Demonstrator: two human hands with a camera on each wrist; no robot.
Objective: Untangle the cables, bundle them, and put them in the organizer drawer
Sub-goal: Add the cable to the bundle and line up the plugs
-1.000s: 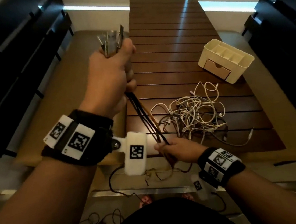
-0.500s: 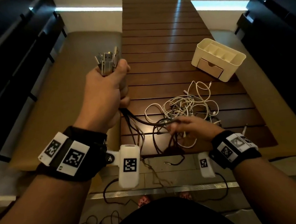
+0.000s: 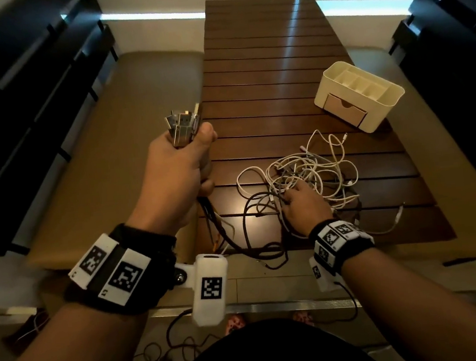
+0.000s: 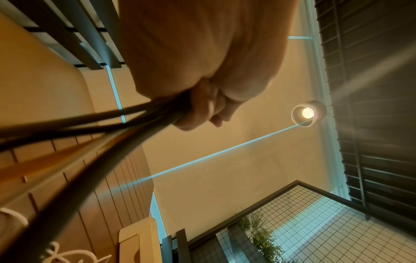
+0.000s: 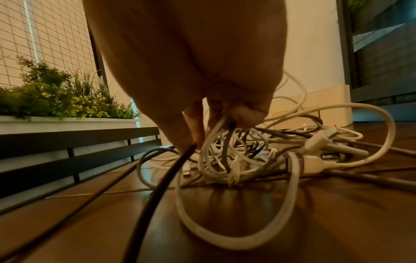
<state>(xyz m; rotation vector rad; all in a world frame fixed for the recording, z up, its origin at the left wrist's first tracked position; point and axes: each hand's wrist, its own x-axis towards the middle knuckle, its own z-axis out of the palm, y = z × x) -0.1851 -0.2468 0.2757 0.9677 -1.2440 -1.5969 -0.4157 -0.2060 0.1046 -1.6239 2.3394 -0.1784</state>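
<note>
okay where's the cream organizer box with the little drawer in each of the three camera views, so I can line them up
Head: the organizer stands upper right on the slatted table, beyond the white cable tangle.
Left wrist: a pale edge at bottom centre, seemingly its drawer front.
Right wrist: a cream box right of centre, behind the tangle.
Shared landmark: the dark wooden slats of the table.
</note>
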